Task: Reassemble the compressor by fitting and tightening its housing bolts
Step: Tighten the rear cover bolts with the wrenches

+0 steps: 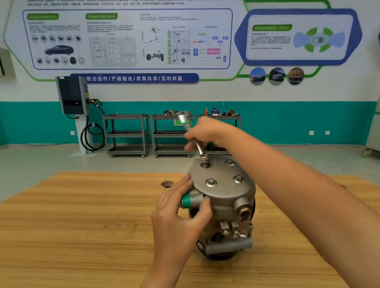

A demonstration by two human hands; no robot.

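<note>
Wooden table (78,228) bears compressor (223,199); grey carts (127,134) stand behind.

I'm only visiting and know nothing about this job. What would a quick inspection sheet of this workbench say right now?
Surface: light wooden tabletop, one dark knot hole.
Job's things: grey metal compressor standing on end; three bolts seated in its round end plate, fourth bolt standing proud of its hole under a slim metal socket driver.
Clutter: nothing seen.
Hands: left hand grips the compressor at its green-capped port; right hand holds the driver.
Cables: black coiled charging cable below a grey wall charger.
Surroundings: three grey shelf trolleys, teal-banded wall with printed posters.
</note>
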